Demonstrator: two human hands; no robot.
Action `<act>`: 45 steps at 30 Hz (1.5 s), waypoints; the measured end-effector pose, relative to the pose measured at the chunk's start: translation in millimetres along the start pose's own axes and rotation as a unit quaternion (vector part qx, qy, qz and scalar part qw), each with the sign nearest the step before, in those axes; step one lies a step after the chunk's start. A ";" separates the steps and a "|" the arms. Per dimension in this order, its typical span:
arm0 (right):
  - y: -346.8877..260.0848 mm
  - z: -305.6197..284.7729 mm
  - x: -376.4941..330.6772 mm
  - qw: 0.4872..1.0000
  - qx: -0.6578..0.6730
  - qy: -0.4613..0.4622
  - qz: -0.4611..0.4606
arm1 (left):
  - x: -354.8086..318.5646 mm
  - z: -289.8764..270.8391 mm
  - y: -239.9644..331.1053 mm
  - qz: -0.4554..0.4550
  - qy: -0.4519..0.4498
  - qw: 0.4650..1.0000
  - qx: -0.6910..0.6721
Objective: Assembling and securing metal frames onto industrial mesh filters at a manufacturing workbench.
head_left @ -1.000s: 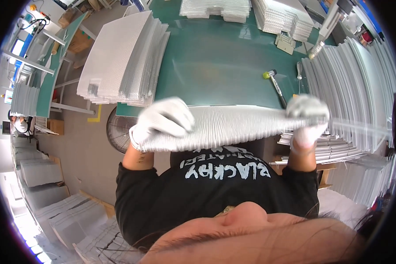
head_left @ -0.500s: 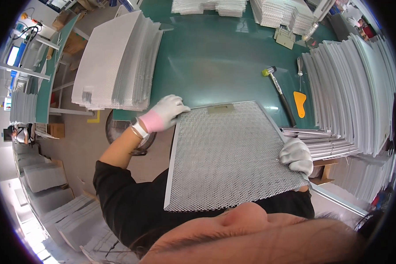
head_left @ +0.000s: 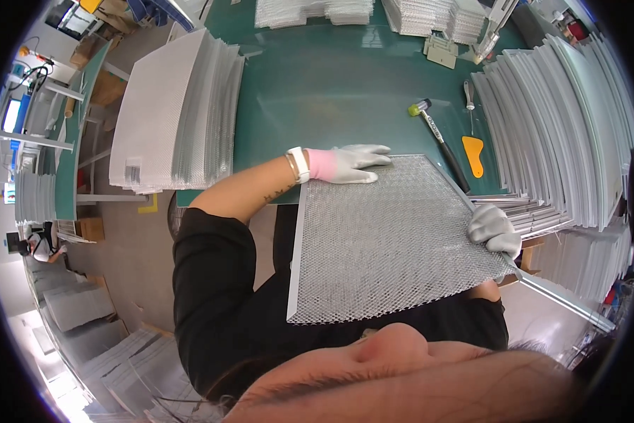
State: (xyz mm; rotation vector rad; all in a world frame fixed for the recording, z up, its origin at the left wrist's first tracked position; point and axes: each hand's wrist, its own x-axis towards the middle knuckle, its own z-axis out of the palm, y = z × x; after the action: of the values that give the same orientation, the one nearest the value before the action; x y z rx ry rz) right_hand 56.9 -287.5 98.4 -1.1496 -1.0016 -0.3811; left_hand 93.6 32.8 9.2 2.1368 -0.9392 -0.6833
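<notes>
A silver metal mesh filter panel (head_left: 387, 247) lies tilted between the table's near edge and my body. Thin metal frame strips run along its left, far and right sides, while the near side shows bare mesh. My gloved left hand (head_left: 352, 163) rests on the far edge with its fingers stretched out, covering part of that edge. On the right side, my gloved right hand (head_left: 494, 231) has its fingers curled round the panel's edge. A metal strip (head_left: 567, 303) sticks out past that hand toward the lower right.
The green table (head_left: 310, 92) carries a mesh sheet stack (head_left: 165, 113) at left and framed panels (head_left: 556, 134) at right. A rubber mallet (head_left: 440, 141), a screwdriver (head_left: 470, 99) and a yellow scraper (head_left: 473, 156) lie before those panels. Small metal plates (head_left: 440, 51) sit farther back. Another person (head_left: 43, 242) is far left.
My left hand has moved right from the panel's far left corner onto the far edge, covering the small plate there. The panel and my right hand have shifted slightly right in the picture.
</notes>
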 end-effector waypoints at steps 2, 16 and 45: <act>-10.1 2.7 10.7 1.000 -0.023 -0.002 0.017 | 28.4 -0.9 -0.4 0.034 0.003 0.999 0.019; 34.8 -2.7 85.5 0.991 -0.062 0.066 0.094 | -85.2 -95.9 86.2 0.415 0.123 0.853 -0.292; 79.2 11.6 106.7 0.962 -0.105 0.188 0.171 | -72.8 63.1 -15.3 -0.257 0.582 0.762 0.123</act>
State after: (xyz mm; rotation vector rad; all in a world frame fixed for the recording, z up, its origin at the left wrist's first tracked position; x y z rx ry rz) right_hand 164.7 -221.2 140.2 -1.3522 -0.4268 -0.4135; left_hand 13.0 73.1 -28.3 2.4252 0.2803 0.6191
